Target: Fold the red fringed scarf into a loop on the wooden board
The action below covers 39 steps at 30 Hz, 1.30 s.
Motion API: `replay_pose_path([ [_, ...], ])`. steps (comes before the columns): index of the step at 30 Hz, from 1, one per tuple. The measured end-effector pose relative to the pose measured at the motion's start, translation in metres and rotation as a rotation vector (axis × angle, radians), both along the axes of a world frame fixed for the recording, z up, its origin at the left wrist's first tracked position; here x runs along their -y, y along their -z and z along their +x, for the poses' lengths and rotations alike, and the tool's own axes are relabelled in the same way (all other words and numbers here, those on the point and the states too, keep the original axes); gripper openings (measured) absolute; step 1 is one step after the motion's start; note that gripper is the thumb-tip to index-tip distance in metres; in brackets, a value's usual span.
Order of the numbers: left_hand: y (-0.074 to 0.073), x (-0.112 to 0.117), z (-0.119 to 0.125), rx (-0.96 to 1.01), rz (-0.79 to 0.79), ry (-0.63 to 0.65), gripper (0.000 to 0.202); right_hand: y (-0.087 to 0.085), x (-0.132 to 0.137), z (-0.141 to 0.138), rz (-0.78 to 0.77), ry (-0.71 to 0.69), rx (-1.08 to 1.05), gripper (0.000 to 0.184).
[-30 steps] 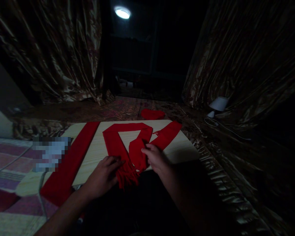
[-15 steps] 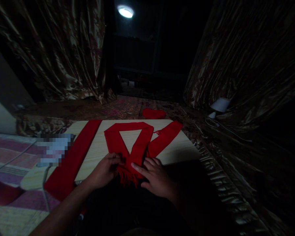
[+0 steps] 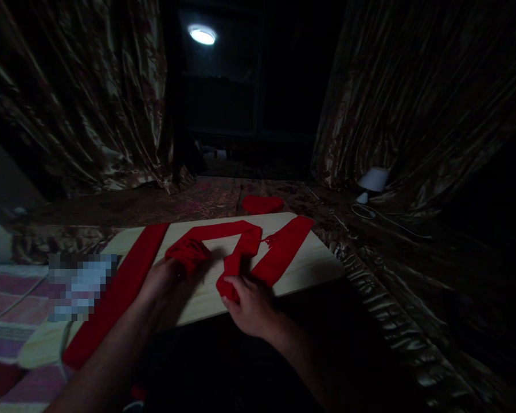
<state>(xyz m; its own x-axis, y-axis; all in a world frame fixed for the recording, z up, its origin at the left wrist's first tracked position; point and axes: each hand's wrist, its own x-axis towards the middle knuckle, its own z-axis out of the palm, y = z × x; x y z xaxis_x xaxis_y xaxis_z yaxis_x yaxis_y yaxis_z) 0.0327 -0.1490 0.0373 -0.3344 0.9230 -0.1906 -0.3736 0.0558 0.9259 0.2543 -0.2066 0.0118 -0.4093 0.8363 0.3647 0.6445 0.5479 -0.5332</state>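
A red fringed scarf (image 3: pixel 217 230) lies across a pale wooden board (image 3: pixel 198 312). My left hand (image 3: pixel 160 279) grips one end, folded up with its fringe bunched on top; the fingers are partly hidden beneath the cloth. Between thumb and fingers, my right hand (image 3: pixel 247 301) pinches the other end close to the board's front edge. From there the scarf runs up, bends at the far right and crosses to the left. To the right lies another red strip (image 3: pixel 284 252), with a few loose threads beside it. A long red strip (image 3: pixel 120 292) slants down the board's left side.
A red folded cloth (image 3: pixel 262 204) rests behind the board. A small white lamp (image 3: pixel 373 179) with its cord stands at the right. Patterned curtains (image 3: pixel 129 115) hang on both sides. A blurred-out object (image 3: pixel 83 287) lies on the board's left.
My left hand has lifted its fringed end up and to the left, away from the other end. My right hand has closed on its end. The view has shifted slightly.
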Motion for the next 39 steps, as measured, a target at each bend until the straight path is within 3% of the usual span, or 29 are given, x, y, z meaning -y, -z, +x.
replay_pose_path([
  [3, -0.019, -0.013, -0.003, -0.095, 0.121, 0.024, 0.024, -0.012, 0.0, -0.015, 0.021, -0.114, 0.211, 0.051],
  [6, -0.033, -0.016, 0.004, -0.305, 0.301, 0.154, 0.023, -0.017, -0.002, -0.031, 0.031, -0.207, 0.347, 0.065],
  [8, -0.04, -0.014, 0.009, -0.502, 0.336, 0.346, 0.027, -0.017, -0.005, -0.041, 0.029, -0.244, 0.39, 0.073],
  [11, -0.044, -0.009, 0.007, -0.757, 0.241, 0.783, 0.037, -0.017, -0.006, -0.048, 0.005, -0.264, 0.441, 0.086],
  [13, -0.043, -0.008, 0.0, -0.85, 0.184, 0.964, 0.047, -0.018, -0.004, -0.047, -0.024, -0.294, 0.468, 0.09],
  [16, -0.031, -0.013, -0.013, -0.902, 0.188, 0.907, 0.059, -0.023, 0.0, -0.042, -0.025, -0.339, 0.467, 0.089],
  [19, -0.008, -0.019, -0.022, -0.997, 0.178, 0.829, 0.076, -0.032, 0.004, -0.034, -0.026, -0.312, 0.436, 0.082],
  [23, 0.023, -0.019, -0.026, -1.374, 0.187, 0.877, 0.087, -0.047, 0.005, -0.019, -0.1, -0.198, 0.388, 0.057],
  [25, 0.03, -0.017, -0.025, -1.539, 0.175, 0.877, 0.084, -0.049, 0.006, -0.012, -0.131, -0.222, 0.379, 0.057],
  [29, 0.033, -0.011, -0.017, -1.66, 0.115, 0.848, 0.072, -0.035, 0.016, -0.009, -0.024, -0.213, 0.507, 0.059],
  [33, 0.032, -0.007, -0.011, -1.678, 0.073, 0.816, 0.063, -0.018, 0.03, -0.016, 0.11, -0.144, 0.642, 0.028],
  [35, 0.033, -0.006, -0.01, -1.657, 0.057, 0.82, 0.061, -0.015, 0.034, -0.02, 0.103, -0.143, 0.667, 0.02],
  [39, 0.034, -0.006, -0.007, -1.686, 0.047, 0.791, 0.063, -0.016, 0.033, -0.027, 0.114, -0.203, 0.629, 0.023],
])
